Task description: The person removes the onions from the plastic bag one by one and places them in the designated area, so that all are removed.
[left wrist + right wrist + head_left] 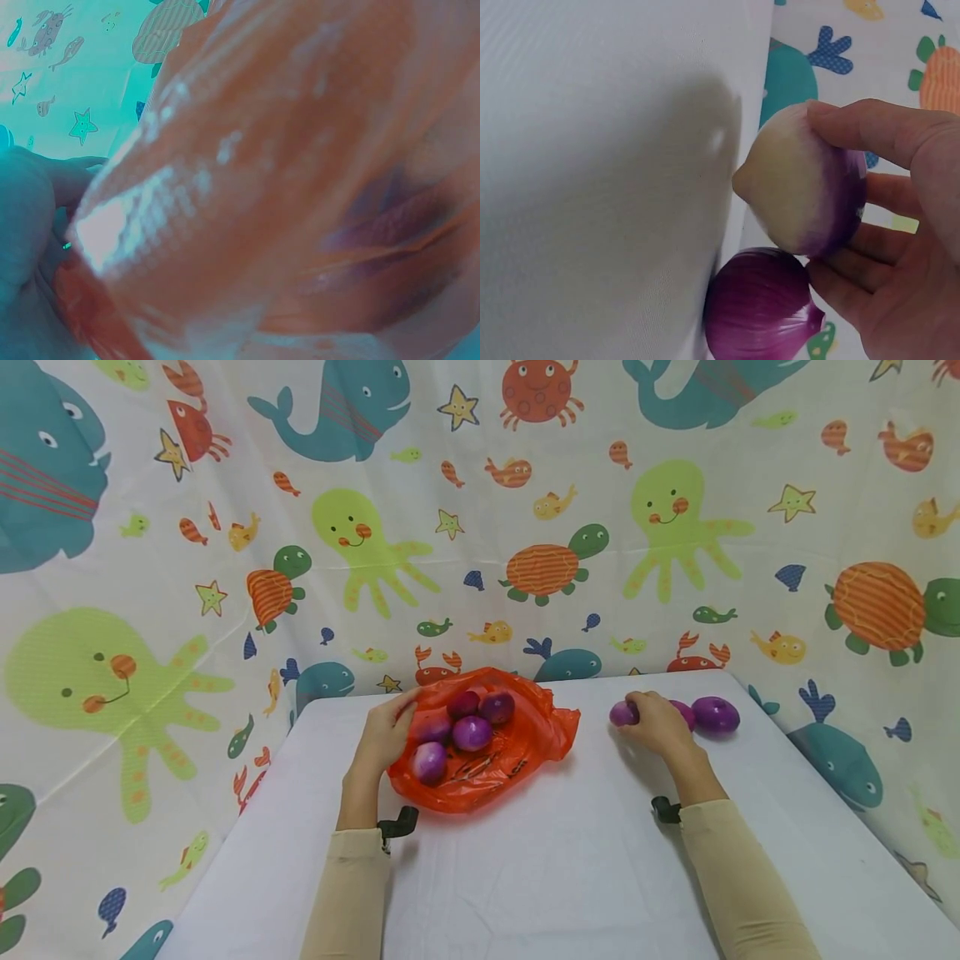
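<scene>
A red plastic bag (pixel 532 739) lies with its mouth spread on the table, several purple onions (pixel 472 733) inside it. My left hand (pixel 384 733) grips the bag's left rim; in the left wrist view the bag's plastic (pixel 225 172) covers most of the picture. To the right, my right hand (pixel 662 727) holds a purple-and-white onion (pixel 787 180) between thumb and fingers, its pale pointed end showing. Just beside that hand sit a second onion (pixel 683 713), partly hidden by it, and a larger dark purple onion (pixel 716 716).
The white table (pixel 540 877) ends at a back edge behind the bag. A curtain (pixel 480 560) printed with sea animals hangs behind and at both sides. Each wrist wears a small black camera mount (pixel 397 822).
</scene>
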Action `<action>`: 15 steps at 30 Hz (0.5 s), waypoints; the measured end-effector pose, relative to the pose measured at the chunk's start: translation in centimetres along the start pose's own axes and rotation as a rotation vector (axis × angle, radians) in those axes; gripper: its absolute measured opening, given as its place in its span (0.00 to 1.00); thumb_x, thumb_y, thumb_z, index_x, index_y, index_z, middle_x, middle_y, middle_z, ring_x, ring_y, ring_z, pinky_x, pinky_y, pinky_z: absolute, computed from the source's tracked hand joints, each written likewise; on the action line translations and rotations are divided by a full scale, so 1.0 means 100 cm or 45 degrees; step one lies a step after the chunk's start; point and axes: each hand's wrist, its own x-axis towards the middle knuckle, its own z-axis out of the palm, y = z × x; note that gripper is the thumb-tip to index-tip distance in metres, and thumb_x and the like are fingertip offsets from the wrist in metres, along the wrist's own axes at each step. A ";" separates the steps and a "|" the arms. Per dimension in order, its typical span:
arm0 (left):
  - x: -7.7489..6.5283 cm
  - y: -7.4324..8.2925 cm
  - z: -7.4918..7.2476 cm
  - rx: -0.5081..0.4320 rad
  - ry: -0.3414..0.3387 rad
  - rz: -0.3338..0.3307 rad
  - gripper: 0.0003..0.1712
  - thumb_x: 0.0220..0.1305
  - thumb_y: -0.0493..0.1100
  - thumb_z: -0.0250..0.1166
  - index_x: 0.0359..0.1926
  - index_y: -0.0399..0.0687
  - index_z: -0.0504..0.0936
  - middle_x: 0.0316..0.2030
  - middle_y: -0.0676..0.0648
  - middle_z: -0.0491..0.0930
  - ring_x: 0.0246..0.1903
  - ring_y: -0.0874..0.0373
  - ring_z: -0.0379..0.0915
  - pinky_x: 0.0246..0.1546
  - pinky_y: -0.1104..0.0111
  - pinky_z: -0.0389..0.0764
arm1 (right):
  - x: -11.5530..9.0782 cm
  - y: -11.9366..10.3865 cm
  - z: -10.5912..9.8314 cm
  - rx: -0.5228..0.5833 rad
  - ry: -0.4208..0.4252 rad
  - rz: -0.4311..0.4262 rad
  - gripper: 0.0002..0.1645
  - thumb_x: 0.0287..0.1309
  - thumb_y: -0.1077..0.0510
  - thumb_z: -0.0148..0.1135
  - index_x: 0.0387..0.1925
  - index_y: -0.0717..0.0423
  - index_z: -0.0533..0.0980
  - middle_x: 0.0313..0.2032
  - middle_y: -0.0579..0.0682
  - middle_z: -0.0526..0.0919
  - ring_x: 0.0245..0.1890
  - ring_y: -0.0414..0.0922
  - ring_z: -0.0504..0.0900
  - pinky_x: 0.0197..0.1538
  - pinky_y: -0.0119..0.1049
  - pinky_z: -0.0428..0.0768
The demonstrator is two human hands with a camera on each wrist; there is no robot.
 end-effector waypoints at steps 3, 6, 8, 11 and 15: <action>0.001 -0.001 0.000 0.006 0.002 -0.001 0.25 0.82 0.45 0.52 0.75 0.55 0.72 0.71 0.44 0.75 0.71 0.42 0.71 0.70 0.45 0.73 | 0.000 0.000 -0.001 -0.028 0.001 -0.004 0.42 0.62 0.52 0.72 0.71 0.65 0.68 0.63 0.70 0.74 0.64 0.67 0.73 0.68 0.68 0.73; 0.001 -0.002 0.000 0.002 0.002 -0.002 0.25 0.82 0.46 0.52 0.75 0.55 0.72 0.70 0.44 0.76 0.70 0.42 0.71 0.69 0.46 0.75 | 0.000 -0.001 -0.001 -0.048 0.003 -0.006 0.41 0.62 0.52 0.72 0.70 0.68 0.68 0.63 0.71 0.74 0.64 0.67 0.73 0.69 0.68 0.72; 0.001 -0.002 0.000 -0.002 0.001 -0.005 0.25 0.82 0.46 0.52 0.75 0.56 0.72 0.70 0.44 0.76 0.70 0.42 0.72 0.69 0.46 0.75 | 0.000 -0.002 -0.001 -0.042 -0.004 0.001 0.42 0.63 0.52 0.71 0.71 0.69 0.67 0.64 0.72 0.73 0.66 0.68 0.71 0.70 0.69 0.70; 0.001 -0.002 0.000 -0.003 -0.002 -0.002 0.25 0.82 0.45 0.52 0.76 0.55 0.72 0.71 0.44 0.75 0.71 0.42 0.71 0.69 0.46 0.74 | 0.000 -0.003 0.000 -0.038 -0.021 0.018 0.43 0.65 0.52 0.70 0.72 0.69 0.65 0.67 0.72 0.71 0.68 0.69 0.69 0.70 0.69 0.69; 0.001 -0.001 -0.001 -0.004 -0.001 -0.003 0.25 0.82 0.45 0.52 0.75 0.54 0.72 0.71 0.43 0.75 0.71 0.42 0.70 0.70 0.45 0.73 | -0.001 -0.003 0.000 -0.074 -0.021 0.029 0.44 0.66 0.50 0.69 0.72 0.70 0.65 0.66 0.72 0.71 0.67 0.69 0.69 0.69 0.70 0.70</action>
